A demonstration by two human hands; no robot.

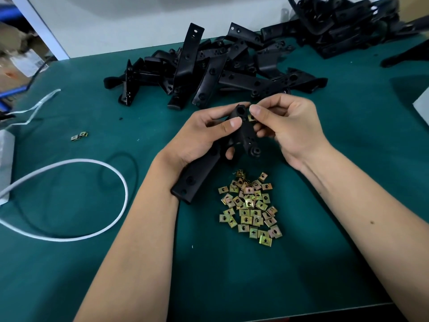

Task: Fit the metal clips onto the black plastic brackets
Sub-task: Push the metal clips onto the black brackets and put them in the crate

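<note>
My left hand [204, 133] grips a black plastic bracket [195, 180] above the green table; its long end points down toward my left wrist and its short end sits between both hands. My right hand [285, 126] pinches a brass-coloured metal clip [251, 117] against the bracket's upper edge, beside a round hole. A heap of several loose metal clips [250, 209] lies on the mat just below the hands. A pile of black brackets [216, 66] lies behind the hands.
A second heap of black brackets [348, 24] sits at the back right. Two stray clips [79, 136] lie at the left. A white cable [102, 173] loops across the green mat [232, 275] at the left, from a white box [5, 163].
</note>
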